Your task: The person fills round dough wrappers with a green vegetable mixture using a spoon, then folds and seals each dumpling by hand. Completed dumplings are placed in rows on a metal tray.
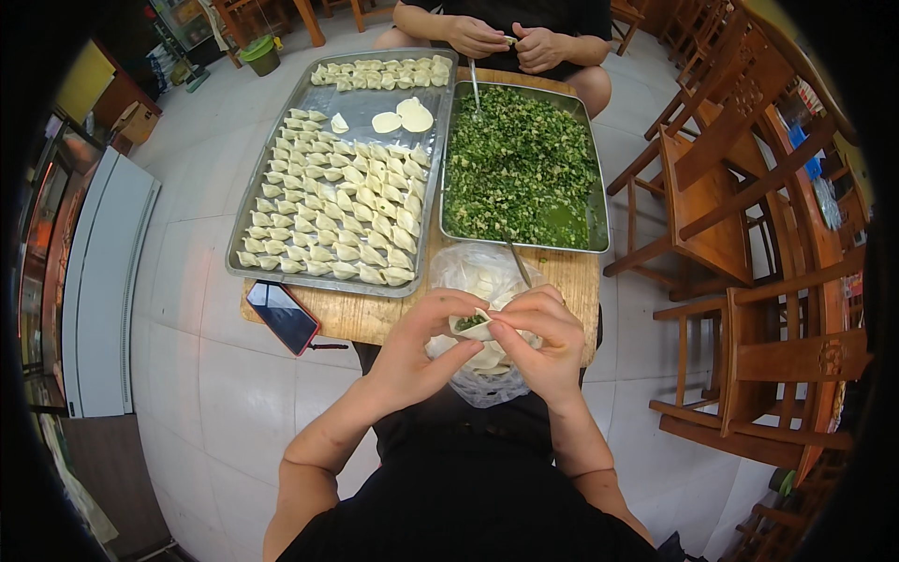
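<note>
A dumpling wrapper with green filling (470, 323) is pinched between my left hand (425, 344) and my right hand (544, 337), its left side still gaping. Beneath both hands lies a clear plastic bag (484, 390) with round dough wrappers in it. A metal spoon handle (520, 265) slants from the filling tray towards the bag. Beyond, the metal tray of chopped green filling (520, 161) has another spoon (475, 84) at its far left. To its left, a larger metal tray (326, 282) carries rows of folded dumplings (337, 204) and a few flat wrappers (414, 116).
Both trays rest on a wooden table (351, 309), with a smartphone (283, 317) at its near left edge. Across it, a person's hands (506, 46) hold a small piece of dough. Wooden chairs (709, 204) line the right; a green bucket (260, 55) stands far left.
</note>
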Tool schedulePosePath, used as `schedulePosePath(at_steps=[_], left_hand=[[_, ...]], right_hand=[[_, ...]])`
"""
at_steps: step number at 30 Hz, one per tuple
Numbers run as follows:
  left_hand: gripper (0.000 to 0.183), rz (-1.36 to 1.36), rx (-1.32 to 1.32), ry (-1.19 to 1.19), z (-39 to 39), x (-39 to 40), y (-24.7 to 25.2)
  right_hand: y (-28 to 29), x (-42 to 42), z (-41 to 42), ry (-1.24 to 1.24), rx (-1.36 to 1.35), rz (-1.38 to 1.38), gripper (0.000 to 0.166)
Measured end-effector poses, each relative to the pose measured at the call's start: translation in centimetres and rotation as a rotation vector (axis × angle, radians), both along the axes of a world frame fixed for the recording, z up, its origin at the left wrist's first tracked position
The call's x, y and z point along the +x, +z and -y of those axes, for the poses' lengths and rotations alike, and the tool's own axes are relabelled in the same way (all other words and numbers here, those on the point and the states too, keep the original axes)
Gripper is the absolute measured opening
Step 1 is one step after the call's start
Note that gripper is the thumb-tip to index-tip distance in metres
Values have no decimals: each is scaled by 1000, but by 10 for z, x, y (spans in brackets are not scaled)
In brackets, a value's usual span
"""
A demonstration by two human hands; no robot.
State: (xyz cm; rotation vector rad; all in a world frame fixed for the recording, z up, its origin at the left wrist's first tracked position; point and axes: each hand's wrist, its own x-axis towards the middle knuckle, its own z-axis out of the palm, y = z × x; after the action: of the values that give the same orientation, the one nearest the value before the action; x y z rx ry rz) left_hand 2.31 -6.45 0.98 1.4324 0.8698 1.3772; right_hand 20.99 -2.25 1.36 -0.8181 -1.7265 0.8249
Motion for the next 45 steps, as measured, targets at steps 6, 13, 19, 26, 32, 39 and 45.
schedulePosePath(at_steps=[6,13,19,26,32,39,45], left_hand=[[33,-60,29,11,-1,-11,-9],[26,187,-132,95,3,0,-1],[27,-122,77,229,-3,-7,-7],[19,-122,96,314,-2,-3,-9],[31,-140,-9,216,-6,-9,2],[34,-411,166,184,-8,-16,6],[22,-406,248,302,-8,-9,4]], right_hand=[[-2,-2,2,32,-43,-98,13],[-8,-3,2,40,-119,-218,12],[-7,-4,5,50,-206,-283,10],[-9,-5,4,40,-146,-233,11],[-9,1,2,61,-110,-193,14],[-6,1,2,111,-113,-141,13],[5,-7,6,69,-265,-200,19]])
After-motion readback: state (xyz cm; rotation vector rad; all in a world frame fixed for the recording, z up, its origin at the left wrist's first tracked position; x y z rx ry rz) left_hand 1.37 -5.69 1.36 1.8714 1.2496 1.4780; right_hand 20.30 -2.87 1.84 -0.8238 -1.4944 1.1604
